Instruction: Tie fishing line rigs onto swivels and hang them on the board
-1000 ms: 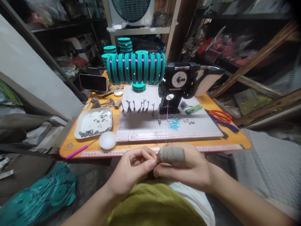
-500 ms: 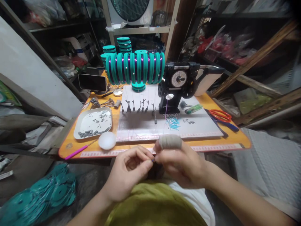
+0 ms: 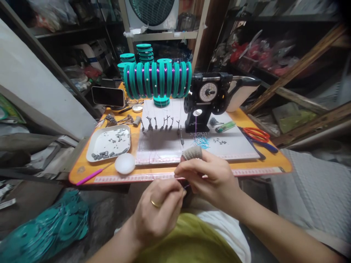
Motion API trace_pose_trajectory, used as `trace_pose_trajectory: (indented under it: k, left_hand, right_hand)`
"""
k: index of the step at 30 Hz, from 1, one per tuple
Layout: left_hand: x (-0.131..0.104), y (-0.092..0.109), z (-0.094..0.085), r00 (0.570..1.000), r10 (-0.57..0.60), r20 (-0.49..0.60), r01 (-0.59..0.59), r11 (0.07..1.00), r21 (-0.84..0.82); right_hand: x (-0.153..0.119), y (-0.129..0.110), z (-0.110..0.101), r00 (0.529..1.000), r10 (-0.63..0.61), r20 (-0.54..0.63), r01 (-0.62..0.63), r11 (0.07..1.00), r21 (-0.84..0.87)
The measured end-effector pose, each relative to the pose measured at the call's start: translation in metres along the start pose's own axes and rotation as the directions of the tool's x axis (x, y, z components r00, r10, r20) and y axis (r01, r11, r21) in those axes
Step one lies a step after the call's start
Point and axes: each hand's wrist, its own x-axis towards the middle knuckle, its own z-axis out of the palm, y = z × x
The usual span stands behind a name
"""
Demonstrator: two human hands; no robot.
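Over my lap, at the table's front edge, my left hand (image 3: 160, 208) is closed in a pinch, a ring on one finger. A short bit of thin purple line (image 3: 187, 185) shows at its fingertips. My right hand (image 3: 210, 175) is just above and to the right, thumb and fingers pinched together on the line, much of which they hide. A grey knitted sleeve (image 3: 192, 153) covers one of its fingers. Beyond them, a small grey sinker (image 3: 182, 141) hangs on a thin line. Teal spools (image 3: 157, 80) wound with purple line sit in a row on a black winding machine (image 3: 208, 95).
A white tray (image 3: 91, 146) of grey sinkers and a white bowl (image 3: 125, 163) stand left, near a pink-handled hook tool (image 3: 89, 177). On the white board (image 3: 164, 153) lie small blue pieces (image 3: 201, 141). Red-handled pliers (image 3: 256, 135) lie right. A phone (image 3: 108, 96) stands back left.
My left hand has turned over, so its back and ring now show. My right hand has shifted slightly up, its sleeved finger curling left. The table's things stay put.
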Motion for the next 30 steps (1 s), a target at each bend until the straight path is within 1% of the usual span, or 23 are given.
trace_pose_trajectory:
  k: [2,3,4,5,6,7,9,10,11,13,14,15,16,18,19,20,21,22,24,25,27,28,30]
  left_hand:
    - [0.001,0.0,-0.001,0.997,0.071,0.042,-0.069,0.997,-0.037]
    - [0.002,-0.001,-0.002,0.998,0.007,0.065,0.001,0.993,-0.118]
    - [0.004,-0.001,-0.004,0.987,-0.124,0.099,0.143,0.963,-0.229]
    - [0.006,-0.001,-0.005,0.943,-0.292,0.159,0.33,0.873,-0.359]
    - [0.008,-0.001,-0.007,0.858,-0.452,0.243,0.511,0.709,-0.486]
    - [0.01,-0.001,-0.008,0.748,-0.567,0.345,0.642,0.489,-0.59]
    - [0.012,0.0,-0.008,0.54,-0.637,0.55,0.73,0.03,-0.683]
    - [0.012,0.0,-0.008,0.472,-0.622,0.625,0.715,-0.145,-0.684]
    - [0.012,0.001,-0.007,0.428,-0.598,0.677,0.691,-0.266,-0.672]
    - [0.012,0.002,-0.004,0.396,-0.568,0.721,0.668,-0.36,-0.651]
    - [0.011,0.002,-0.003,0.413,-0.568,0.711,0.673,-0.336,-0.659]
    - [0.01,0.002,-0.002,0.45,-0.581,0.679,0.691,-0.256,-0.677]
    - [0.009,0.002,-0.001,0.508,-0.606,0.612,0.711,-0.106,-0.695]
    - [0.006,0.002,0.0,0.692,-0.621,0.369,0.673,0.369,-0.642]
    - [0.004,0.002,0.001,0.799,-0.559,0.223,0.58,0.616,-0.534]
    - [0.002,0.002,0.002,0.886,-0.453,0.1,0.455,0.803,-0.386]
    - [0.0,0.002,0.003,0.946,-0.323,0.02,0.318,0.918,-0.236]
    - [-0.001,0.002,0.004,0.982,-0.187,-0.022,0.183,0.976,-0.12]
    - [-0.001,0.003,0.005,1.0,-0.006,-0.013,0.005,0.999,-0.033]
    - [-0.001,0.003,0.005,1.0,0.001,0.009,0.0,0.998,-0.067]
    - [0.002,0.002,0.002,0.981,-0.174,0.082,0.189,0.948,-0.255]
    - [0.004,0.002,0.0,0.934,-0.324,0.151,0.357,0.851,-0.384]
    - [0.006,0.0,-0.004,0.752,-0.561,0.347,0.637,0.481,-0.602]
  right_hand:
    - [0.002,0.001,0.0,1.0,-0.011,-0.008,0.011,0.997,-0.076]
    - [0.002,0.002,0.0,0.999,-0.033,-0.002,0.033,0.994,-0.104]
    - [0.001,0.003,-0.001,0.998,-0.067,0.005,0.067,0.991,-0.12]
    - [-0.001,0.004,-0.003,0.994,-0.109,0.025,0.111,0.987,-0.118]
    - [-0.003,0.005,-0.004,0.987,-0.151,0.058,0.157,0.982,-0.102]
    - [-0.005,0.005,-0.006,0.977,-0.186,0.107,0.195,0.978,-0.078]
    - [-0.009,0.003,-0.008,0.963,-0.177,0.203,0.19,0.981,-0.044]
    - [-0.01,0.002,-0.009,0.963,-0.142,0.228,0.155,0.987,-0.039]
    - [-0.011,0.0,-0.01,0.965,-0.101,0.24,0.114,0.993,-0.038]
    - [-0.011,-0.004,-0.012,0.97,-0.064,0.237,0.068,0.998,-0.01]
    - [-0.011,-0.006,-0.013,0.968,-0.047,0.248,0.046,0.999,0.012]
    - [-0.011,-0.007,-0.013,0.963,-0.032,0.267,0.024,0.999,0.034]
    - [-0.01,-0.007,-0.014,0.962,-0.015,0.272,0.002,0.999,0.047]
    - [-0.008,-0.006,-0.012,0.973,0.012,0.231,-0.024,0.998,0.052]
    - [-0.007,-0.005,-0.01,0.981,0.016,0.192,-0.026,0.998,0.049]
    - [-0.005,-0.003,-0.008,0.99,0.011,0.14,-0.016,0.999,0.034]
    - [-0.003,-0.001,-0.005,0.996,0.006,0.088,-0.007,1.0,0.003]
    - [-0.001,0.001,-0.002,0.998,0.008,0.058,-0.006,0.999,-0.035]
    - [0.001,0.005,0.001,0.999,-0.005,0.032,0.008,0.994,-0.112]
    - [0.001,0.006,0.002,0.999,-0.02,0.031,0.024,0.989,-0.143]
    - [-0.001,0.007,0.0,0.998,-0.057,0.028,0.06,0.986,-0.155]
    - [-0.003,0.007,-0.002,0.995,-0.086,0.04,0.091,0.988,-0.125]
    - [-0.007,0.005,-0.007,0.984,-0.135,0.115,0.14,0.99,-0.028]
